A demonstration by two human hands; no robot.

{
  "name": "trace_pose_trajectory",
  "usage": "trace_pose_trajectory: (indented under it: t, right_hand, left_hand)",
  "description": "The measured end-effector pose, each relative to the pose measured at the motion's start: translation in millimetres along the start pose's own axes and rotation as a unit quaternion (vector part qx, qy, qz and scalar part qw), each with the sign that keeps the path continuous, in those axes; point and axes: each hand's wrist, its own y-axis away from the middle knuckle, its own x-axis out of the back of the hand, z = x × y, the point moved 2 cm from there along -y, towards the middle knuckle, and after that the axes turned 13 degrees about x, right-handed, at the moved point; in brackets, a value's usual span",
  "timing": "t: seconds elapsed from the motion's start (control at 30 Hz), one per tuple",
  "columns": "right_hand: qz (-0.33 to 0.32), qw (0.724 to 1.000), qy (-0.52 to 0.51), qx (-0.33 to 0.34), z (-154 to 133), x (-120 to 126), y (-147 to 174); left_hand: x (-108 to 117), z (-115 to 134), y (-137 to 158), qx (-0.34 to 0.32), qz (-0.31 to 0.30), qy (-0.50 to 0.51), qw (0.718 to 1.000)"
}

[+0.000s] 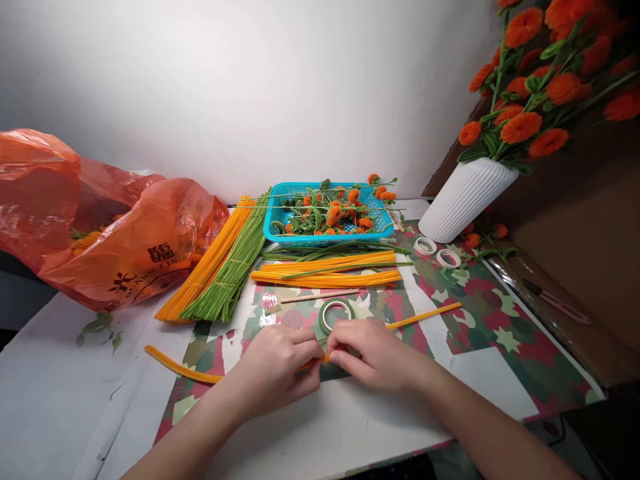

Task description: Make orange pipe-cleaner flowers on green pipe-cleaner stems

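Stem, fuzzy and yellow-orange [183,368], lies just on my side of the green tape roll [323,320], which is my landmark here. My left hand [283,360] is closed with thumb and fingertips pinching it, a little left of the roll. My right hand [373,350] pinches it too, just beside the left, its knuckles overlapping the roll's near edge; I cannot tell whether they touch it. A short bit shows between my fingertips, one curved length reaches out left of the roll, and a straighter one out to its right; my hands hide whether all this is one piece. Just beyond the roll lies a thin wooden stick [320,296], then a loose row of yellow-orange stems [325,277], and farther beyond, a blue basket [267,228] full of small orange flowers [334,215] with green stalks. Beyond the roll to the left, a yellow-orange bundle [207,263] and a green bundle [230,273] lie side by side, with a red plastic bag [150,247] farther left. Beyond the roll to the right sit two white rings [425,246], and behind them a ribbed white vase [460,200] holds tall orange blooms [521,127].
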Motion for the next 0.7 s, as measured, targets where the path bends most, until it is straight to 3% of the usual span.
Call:
trace_pose_trajectory:
  t: [0.2,0.33,0.4,0.53,0.7]
  right_hand:
    - [-0.018,0.999,0.026,0.034,0.9,-1.1,0.1]
    - [0.017,0.995,0.038,0.09,3.5,-2.4,1.1]
    - [0.036,0.991,0.05,0.121,4.3,-3.0,1.4]
    - [0.068,0.978,0.093,0.171,3.2,-3.7,1.1]
    - [0.116,0.951,0.191,0.215,-0.9,-4.9,-0.1]
  left_hand:
    - [-1.5,-2.5,-1.3,0.052,-0.064,0.064,0.995]
    - [-2.0,-5.4,-2.6,0.138,-0.125,0.185,0.965]
    - [-3.3,-7.4,-2.3,0.201,-0.176,0.261,0.928]
    - [-6.3,-9.7,-1.9,0.307,-0.272,0.403,0.818]
    - [-7.8,-10.1,-3.9,0.366,-0.298,0.501,0.726]
